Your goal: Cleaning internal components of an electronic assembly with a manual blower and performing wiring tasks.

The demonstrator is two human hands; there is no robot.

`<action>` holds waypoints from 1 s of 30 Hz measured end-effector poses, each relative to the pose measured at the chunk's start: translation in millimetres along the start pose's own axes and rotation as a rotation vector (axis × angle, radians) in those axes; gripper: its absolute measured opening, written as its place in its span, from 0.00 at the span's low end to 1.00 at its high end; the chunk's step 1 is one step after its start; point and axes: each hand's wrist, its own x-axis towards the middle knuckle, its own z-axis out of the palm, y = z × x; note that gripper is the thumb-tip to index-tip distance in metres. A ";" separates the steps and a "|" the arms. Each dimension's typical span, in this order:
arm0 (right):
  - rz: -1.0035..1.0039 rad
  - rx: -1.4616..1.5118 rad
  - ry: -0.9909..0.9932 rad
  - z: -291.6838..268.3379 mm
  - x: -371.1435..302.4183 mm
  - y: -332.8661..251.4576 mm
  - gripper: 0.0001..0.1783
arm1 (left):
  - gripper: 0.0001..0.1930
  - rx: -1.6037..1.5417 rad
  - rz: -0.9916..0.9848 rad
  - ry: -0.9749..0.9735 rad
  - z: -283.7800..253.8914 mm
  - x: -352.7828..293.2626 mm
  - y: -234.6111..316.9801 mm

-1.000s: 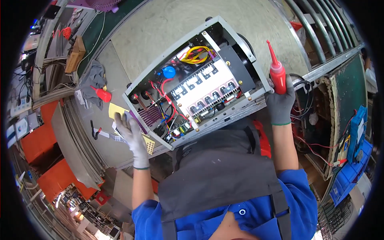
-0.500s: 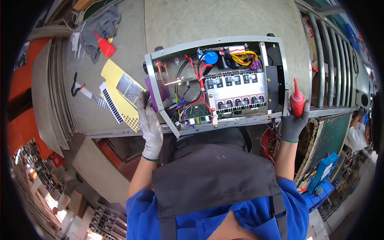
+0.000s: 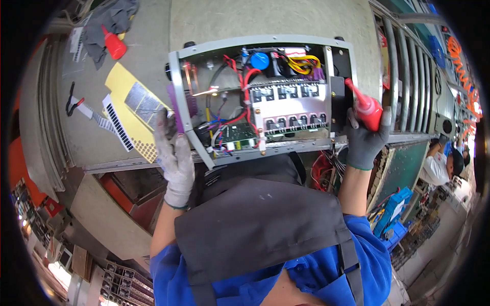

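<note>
The counter (image 3: pixel 229 20) spreads beneath everything; along its near edge lies the open metal case (image 3: pixel 275 39), its long axis running roughly left to right, its inside of wires and boards facing up; within it a silver plate (image 3: pixel 291 106), set with two rows of black components, takes up much of the right half. A yellow sheet (image 3: pixel 121 76) lies on the counter off the case's left end, and a grey cloth (image 3: pixel 97 38) farther out beyond it.

The left hand (image 3: pixel 173 153), in a pale glove, is beside the case's left end with fingers loosely parted and nothing seen in its grip; whether it touches the case cannot be told. The right hand (image 3: pixel 368 133), in a grey glove, is at the opposite end, its fingers wrapped around a red bottle (image 3: pixel 371 115); the bottle's long axis slants up and leftward, so that its nozzle (image 3: pixel 356 92) leans toward the case's right end; the silver plate lies leftward of this hand, which is the nearer of the two to it.
</note>
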 end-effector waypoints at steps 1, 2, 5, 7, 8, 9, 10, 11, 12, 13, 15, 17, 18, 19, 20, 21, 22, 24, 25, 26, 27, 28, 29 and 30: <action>0.042 0.087 -0.028 -7.5 0.9 -4.3 0.27 | 0.30 0.201 0.128 0.001 -1.9 0.3 -1.2; 0.039 0.129 -0.014 -15.5 2.2 -9.2 0.29 | 0.31 0.258 0.169 0.003 0.1 0.6 -2.3; -0.017 0.156 -0.028 -40.3 3.7 -23.3 0.29 | 0.32 0.411 0.283 0.012 3.7 7.7 6.7; -0.009 0.259 0.030 -56.0 3.4 -24.3 0.28 | 0.34 0.530 0.402 0.023 12.2 18.8 22.8; -0.019 0.257 0.075 -63.2 1.3 -22.1 0.28 | 0.34 0.557 0.462 0.017 19.4 27.5 32.3; -0.015 0.270 0.048 -69.3 0.5 -17.4 0.27 | 0.34 0.568 0.554 0.015 29.1 38.7 42.5; -0.038 0.235 0.152 -74.6 -1.5 -11.2 0.28 | 0.34 0.592 0.600 -0.015 39.9 49.6 54.7; -0.064 0.161 0.206 -78.5 -2.1 -3.7 0.27 | 0.34 0.624 0.617 -0.050 52.8 60.6 66.0; -0.068 0.133 0.180 -81.4 -5.7 1.5 0.27 | 0.33 0.713 0.762 -0.063 68.9 74.7 75.7; -0.082 0.101 0.203 -82.7 -7.5 8.2 0.27 | 0.32 0.817 0.873 -0.068 86.9 88.5 82.6; -0.167 0.051 0.277 -82.4 -11.4 13.8 0.27 | 0.38 0.903 0.950 -0.184 120.3 110.5 88.3; -0.148 0.132 0.195 -80.3 -14.2 14.9 0.26 | 0.42 0.105 0.936 -0.422 152.5 125.6 85.1; -0.142 0.129 0.213 -79.3 -14.7 15.0 0.24 | 0.43 -0.084 0.907 -0.509 159.3 130.7 83.0; -0.132 0.156 0.224 -78.9 -15.7 14.7 0.24 | 0.45 -0.266 0.875 -0.592 164.8 135.5 80.3; -0.112 0.169 0.247 -79.3 -16.3 14.7 0.24 | 0.43 0.401 0.833 -0.514 165.6 139.5 77.7; -0.100 0.162 0.211 -80.6 -16.6 14.7 0.24 | 0.41 1.053 0.739 -0.389 166.8 142.3 74.5; -0.115 0.129 0.186 -82.8 -17.7 15.0 0.22 | 0.39 1.081 0.800 -0.418 169.2 147.6 72.0; -0.097 0.179 0.198 -88.0 -17.7 15.2 0.22 | 0.39 1.059 0.830 -0.419 168.5 151.4 68.0; -0.094 0.195 0.117 -90.0 -17.4 15.1 0.22 | 0.38 1.028 0.852 -0.408 168.3 151.8 66.9; -0.091 0.195 0.120 -91.0 -17.4 14.6 0.22 | 0.37 1.028 0.866 -0.391 170.0 151.9 66.6; -0.113 0.151 0.084 -90.6 -16.8 13.3 0.21 | 0.37 1.029 0.863 -0.390 171.1 150.6 67.1; -0.136 0.107 0.045 -88.5 -16.7 11.3 0.20 | 0.37 1.080 0.830 -0.381 173.0 148.3 68.6; -0.133 0.103 0.040 -84.6 -16.5 9.1 0.20 | 0.36 1.129 0.795 -0.369 174.3 145.7 71.5; -0.216 -0.002 0.012 -79.3 -17.0 6.1 0.18 | 0.29 1.184 0.786 -0.339 176.0 142.1 74.5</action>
